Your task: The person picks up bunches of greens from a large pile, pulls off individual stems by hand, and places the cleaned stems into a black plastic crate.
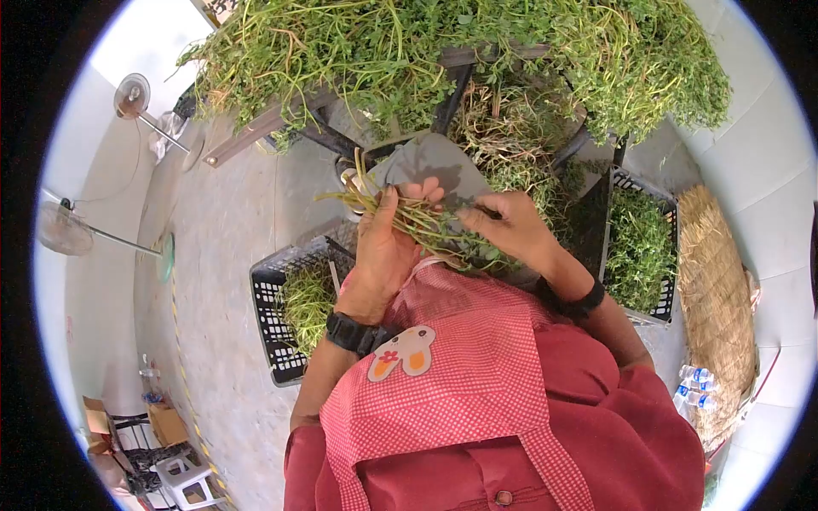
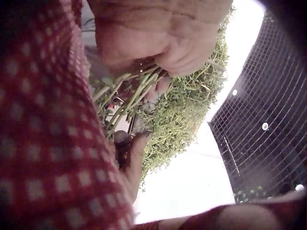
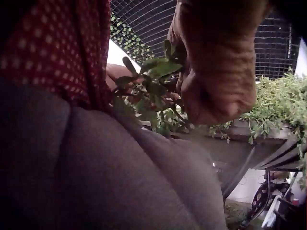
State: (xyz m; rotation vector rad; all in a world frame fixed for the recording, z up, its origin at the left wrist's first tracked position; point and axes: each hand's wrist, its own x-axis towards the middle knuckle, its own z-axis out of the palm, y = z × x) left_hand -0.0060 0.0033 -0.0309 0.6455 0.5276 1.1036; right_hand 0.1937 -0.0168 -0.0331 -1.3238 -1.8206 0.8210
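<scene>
My left hand [image 1: 383,251] grips a bunch of leafy green stems [image 1: 417,221] over my lap, its thumb laid across them and its fingertips showing beyond. The bare stem ends point left and the leafy tips point right. At the leafy end my right hand [image 1: 515,228] pinches the greens, thumb and forefinger together. In the left wrist view the stems [image 2: 144,88] run down from under the left palm. Dark green leaves [image 3: 160,72] show close beside the curled right hand [image 3: 216,72] in the right wrist view, where its fingertips are partly hidden.
Ahead, a table [image 1: 256,136] bears a large heap of greens [image 1: 366,60]. Cut greens [image 1: 511,145] lie piled beneath it. Black crates with greens stand to the left [image 1: 266,319] and right [image 1: 609,230]. A rolled straw mat [image 1: 716,315] and water bottles [image 1: 694,387] are at far right.
</scene>
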